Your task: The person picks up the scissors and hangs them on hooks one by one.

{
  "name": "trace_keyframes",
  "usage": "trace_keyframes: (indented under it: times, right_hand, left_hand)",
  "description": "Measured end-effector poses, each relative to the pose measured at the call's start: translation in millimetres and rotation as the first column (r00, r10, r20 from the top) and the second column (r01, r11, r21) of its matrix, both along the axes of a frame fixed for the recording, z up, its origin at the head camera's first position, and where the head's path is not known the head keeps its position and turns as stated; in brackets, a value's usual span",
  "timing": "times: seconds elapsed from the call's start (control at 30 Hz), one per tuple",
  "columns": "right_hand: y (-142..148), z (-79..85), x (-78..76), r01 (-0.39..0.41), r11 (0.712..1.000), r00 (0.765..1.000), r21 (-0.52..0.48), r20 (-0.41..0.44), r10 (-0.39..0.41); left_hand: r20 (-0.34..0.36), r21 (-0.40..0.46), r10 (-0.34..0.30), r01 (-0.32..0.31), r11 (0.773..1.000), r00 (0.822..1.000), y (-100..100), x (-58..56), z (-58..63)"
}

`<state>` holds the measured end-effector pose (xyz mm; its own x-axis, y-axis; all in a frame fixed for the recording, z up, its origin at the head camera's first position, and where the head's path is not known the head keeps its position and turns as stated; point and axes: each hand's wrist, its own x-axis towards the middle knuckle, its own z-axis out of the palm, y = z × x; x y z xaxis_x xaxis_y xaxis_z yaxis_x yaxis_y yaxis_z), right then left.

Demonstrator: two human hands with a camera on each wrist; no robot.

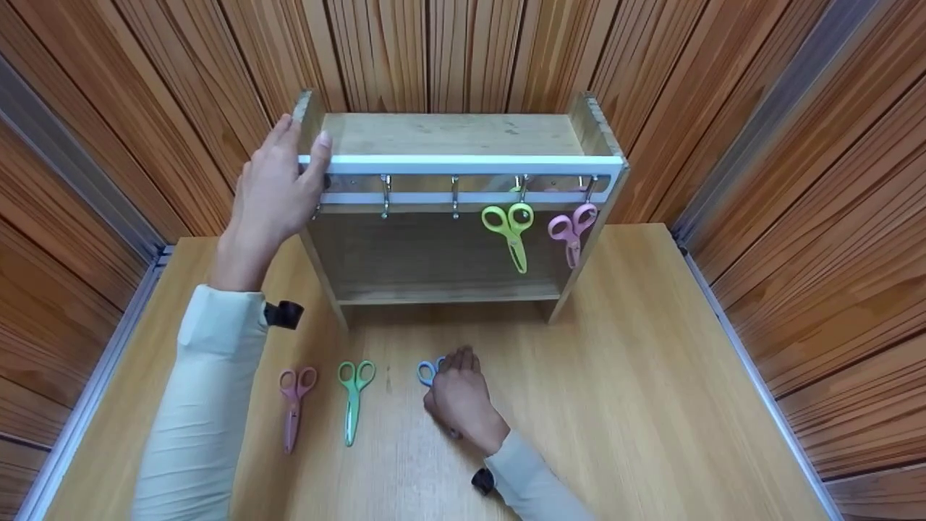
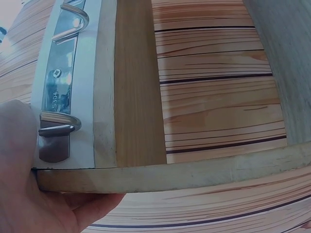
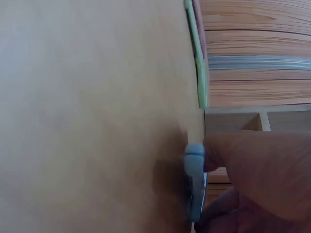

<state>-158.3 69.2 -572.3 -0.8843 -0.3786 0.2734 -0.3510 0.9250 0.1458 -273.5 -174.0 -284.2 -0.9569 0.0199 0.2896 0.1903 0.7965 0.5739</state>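
My left hand grips the pale wooden rack's top-left corner; my right hand pinches blue loop-handled scissors; slackening could drop them.

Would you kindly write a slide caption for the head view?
Left hand gripping a wooden rack, right hand holding blue scissors, while yellow-green scissors and pink scissors hang from hooks.

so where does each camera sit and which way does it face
Head: worn on the head, faces forward and down at the pale wooden shelf; left hand, right hand and pale sleeves show.
Left wrist: worn there, faces the shelf's white metal-hooked rail; part of left hand shows.
Right wrist: worn there, faces along the wooden tabletop past blue scissors; part of right hand shows.
Shared: head and right wrist both show green scissors.
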Motion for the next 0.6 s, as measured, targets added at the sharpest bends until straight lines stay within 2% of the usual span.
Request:
trace_keyframes:
  times: [0.1, 0.17, 0.23, 0.6]
  right_hand:
    - [4.5, -1.7, -1.3, -0.033, 0.999, 0.997, 0.028, -0.063, 0.035]
    - [6.4, -2.4, -1.1, -0.053, 0.998, 0.996, 0.033, -0.069, 0.056]
    - [7.9, -3.4, 0.0, -0.069, 0.995, 0.993, 0.078, -0.087, 0.076]
    - [10.1, -5.8, -1.7, -0.071, 0.977, 0.982, 0.202, -0.155, 0.104]
  left_hand:
    - [0.005, 0.003, 0.002, -0.002, 1.0, 1.0, 0.1, 0.2, -0.6]
    - [0.006, 0.005, 0.003, -0.003, 1.0, 1.0, 0.2, 0.5, -0.5]
    - [0.007, 0.006, 0.005, -0.005, 1.0, 1.0, 0.6, 0.9, -0.7]
    - [0.016, 0.004, 0.006, -0.006, 1.0, 1.0, 0.8, 1.5, 0.7]
